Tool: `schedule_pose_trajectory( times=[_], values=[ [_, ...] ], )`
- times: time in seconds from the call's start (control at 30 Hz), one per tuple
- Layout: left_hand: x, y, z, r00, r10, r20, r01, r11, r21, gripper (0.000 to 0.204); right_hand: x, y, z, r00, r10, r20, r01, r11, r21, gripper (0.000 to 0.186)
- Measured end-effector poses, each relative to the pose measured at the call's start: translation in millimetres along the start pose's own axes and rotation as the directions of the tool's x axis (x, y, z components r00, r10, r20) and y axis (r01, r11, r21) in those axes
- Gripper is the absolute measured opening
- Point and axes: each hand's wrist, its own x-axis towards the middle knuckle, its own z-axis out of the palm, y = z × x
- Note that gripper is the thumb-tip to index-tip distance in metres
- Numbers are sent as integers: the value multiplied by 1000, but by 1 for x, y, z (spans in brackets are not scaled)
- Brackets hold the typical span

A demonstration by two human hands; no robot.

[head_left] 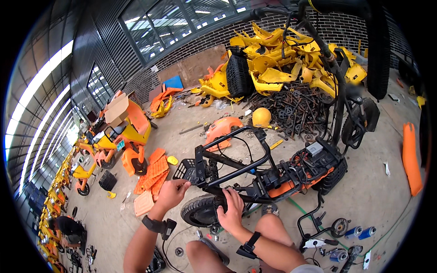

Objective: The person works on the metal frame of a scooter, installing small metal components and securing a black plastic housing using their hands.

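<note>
A stripped scooter frame (255, 164) of black tubing stands in front of me, its body panels off. My left hand (171, 194) is by the frame's rear end, fingers curled and thumb and forefinger together at the black rear bracket (196, 176). Whatever may be between those fingertips is too small to make out. Lower and to the right, my right hand (233, 212) has its fingers stretched out and apart against the lower frame tube, above the rear wheel (198, 210). Wiring and a black controller box (314, 149) lie exposed in the middle of the frame.
Yellow body panels (268, 59) are heaped at the far wall, above a pile of rusty metal parts (302, 107). Orange panels (154, 170) and a yellow helmet (261, 117) lie on the floor. Blue cans (367, 233) stand at lower right. Another person (68, 227) crouches at far left.
</note>
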Motion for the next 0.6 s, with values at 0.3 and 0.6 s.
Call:
schedule_pose_trajectory(
  times=[0.3, 0.6],
  values=[
    [-12, 11, 15, 987, 62, -151, -43, 991, 127, 19, 0, 2, 5, 999, -31, -19, 29, 996, -85, 66],
    [-23, 15, 18, 997, -40, -61, 43, 998, 42, 26, 7, 7, 2, 997, -69, 34, 72, 993, -92, 69]
  ],
)
